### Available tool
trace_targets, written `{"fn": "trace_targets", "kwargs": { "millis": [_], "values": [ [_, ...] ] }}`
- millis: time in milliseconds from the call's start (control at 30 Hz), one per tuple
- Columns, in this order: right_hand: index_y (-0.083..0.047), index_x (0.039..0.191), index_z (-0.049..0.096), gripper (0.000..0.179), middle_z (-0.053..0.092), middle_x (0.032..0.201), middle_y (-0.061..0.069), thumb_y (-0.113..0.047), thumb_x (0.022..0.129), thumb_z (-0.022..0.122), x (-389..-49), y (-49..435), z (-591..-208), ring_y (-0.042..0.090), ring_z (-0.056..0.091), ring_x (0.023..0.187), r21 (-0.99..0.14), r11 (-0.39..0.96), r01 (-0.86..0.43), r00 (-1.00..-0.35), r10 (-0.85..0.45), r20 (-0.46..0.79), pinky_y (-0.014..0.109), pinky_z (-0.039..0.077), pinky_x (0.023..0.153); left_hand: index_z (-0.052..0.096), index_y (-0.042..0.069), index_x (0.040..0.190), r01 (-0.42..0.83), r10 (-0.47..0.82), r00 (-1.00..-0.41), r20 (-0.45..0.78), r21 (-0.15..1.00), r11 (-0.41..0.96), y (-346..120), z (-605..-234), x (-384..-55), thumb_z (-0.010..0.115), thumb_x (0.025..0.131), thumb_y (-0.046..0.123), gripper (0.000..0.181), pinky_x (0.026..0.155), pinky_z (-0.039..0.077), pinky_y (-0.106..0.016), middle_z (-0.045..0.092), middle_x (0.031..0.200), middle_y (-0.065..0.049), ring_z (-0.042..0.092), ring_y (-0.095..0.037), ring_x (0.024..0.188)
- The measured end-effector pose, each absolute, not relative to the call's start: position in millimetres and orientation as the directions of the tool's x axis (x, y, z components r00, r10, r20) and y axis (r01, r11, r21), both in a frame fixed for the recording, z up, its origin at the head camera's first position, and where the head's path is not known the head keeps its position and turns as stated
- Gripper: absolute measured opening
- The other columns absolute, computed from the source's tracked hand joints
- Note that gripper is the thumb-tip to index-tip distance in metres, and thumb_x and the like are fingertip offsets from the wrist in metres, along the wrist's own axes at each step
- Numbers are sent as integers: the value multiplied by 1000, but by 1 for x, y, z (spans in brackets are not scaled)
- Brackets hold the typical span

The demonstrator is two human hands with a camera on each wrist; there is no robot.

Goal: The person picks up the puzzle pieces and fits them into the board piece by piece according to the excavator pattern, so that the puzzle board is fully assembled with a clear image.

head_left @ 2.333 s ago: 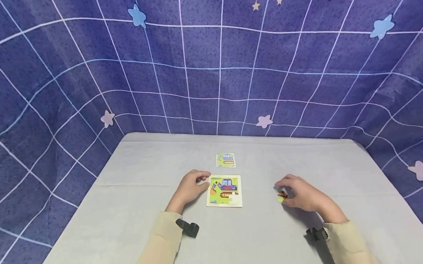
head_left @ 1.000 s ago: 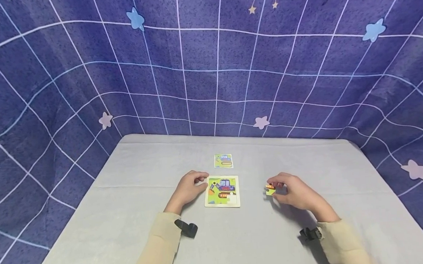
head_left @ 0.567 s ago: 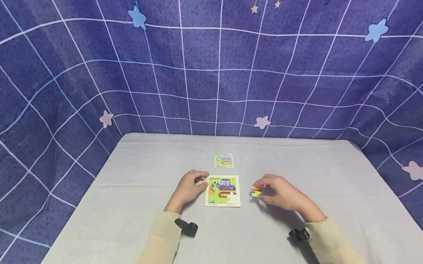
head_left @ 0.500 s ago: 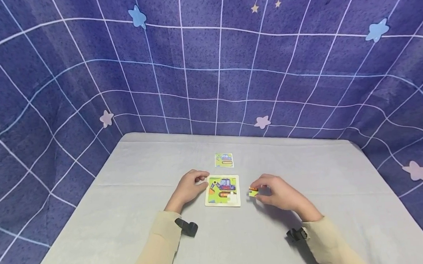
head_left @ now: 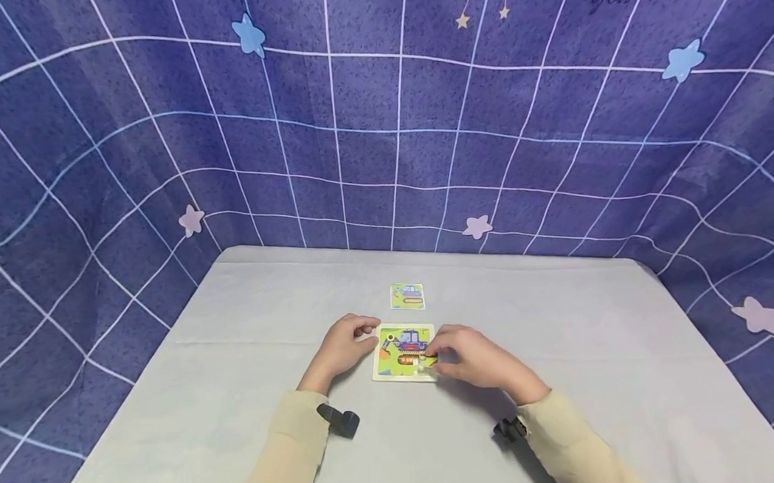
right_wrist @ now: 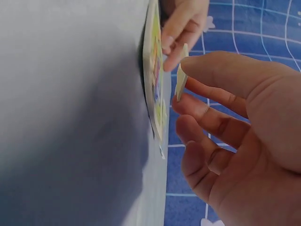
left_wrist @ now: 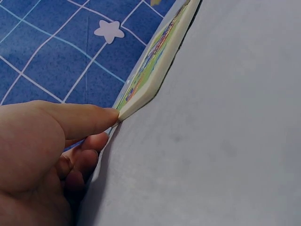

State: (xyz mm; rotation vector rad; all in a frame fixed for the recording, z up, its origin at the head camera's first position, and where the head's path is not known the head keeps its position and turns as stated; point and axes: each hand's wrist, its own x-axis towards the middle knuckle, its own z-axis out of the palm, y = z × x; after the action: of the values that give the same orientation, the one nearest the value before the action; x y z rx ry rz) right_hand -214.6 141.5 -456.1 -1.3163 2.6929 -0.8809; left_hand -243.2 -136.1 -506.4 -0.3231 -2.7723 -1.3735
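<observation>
A square jigsaw puzzle board (head_left: 402, 379) with a pale rim and a blue excavator picture lies on the table. Its lower right part shows a pale unfilled patch. My left hand (head_left: 342, 349) is at the board's left side, and in the left wrist view its thumb (left_wrist: 89, 118) touches the board's corner, with the other fingers loosely bent. My right hand (head_left: 477, 359) pinches a small puzzle piece (right_wrist: 180, 81) between thumb and fingers. In the right wrist view the piece is tilted and clear of the board, while in the head view it overlaps the board's lower right part.
Behind the board lies a small picture card (head_left: 407, 296) with a similar excavator. Grey cloth covers the table (head_left: 400, 447). A blue curtain (head_left: 366, 124) with grid lines and stars encloses the back and sides.
My right hand has moved left with the puzzle piece, from well right of the board to over its lower right part. My left hand has stayed at the board's left edge.
</observation>
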Motion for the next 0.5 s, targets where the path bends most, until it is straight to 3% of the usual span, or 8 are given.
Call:
{"fn": "trace_targets", "kwargs": {
  "millis": [333, 500],
  "values": [
    [-11, 102, 76, 19, 67, 102, -2, -12, 83, 77, -219, 131, -462, 14, 61, 98, -448, 529, -720, -642, -753, 144, 37, 49, 93, 72, 13, 118, 190, 165, -980, 114, 787, 587, -135, -505, -243, 75, 86, 11, 32, 91, 47, -38, 61, 97, 4, 56, -17, 94],
    [-11, 101, 76, 19, 66, 99, -2, -12, 83, 78, -219, 128, -464, 16, 61, 94, -451, 537, -713, -648, -751, 129, 35, 50, 89, 72, 13, 118, 186, 161, -981, 111, 786, 589, -134, -505, -242, 75, 86, 11, 33, 92, 47, -37, 61, 97, 4, 56, -17, 95]
  ]
}}
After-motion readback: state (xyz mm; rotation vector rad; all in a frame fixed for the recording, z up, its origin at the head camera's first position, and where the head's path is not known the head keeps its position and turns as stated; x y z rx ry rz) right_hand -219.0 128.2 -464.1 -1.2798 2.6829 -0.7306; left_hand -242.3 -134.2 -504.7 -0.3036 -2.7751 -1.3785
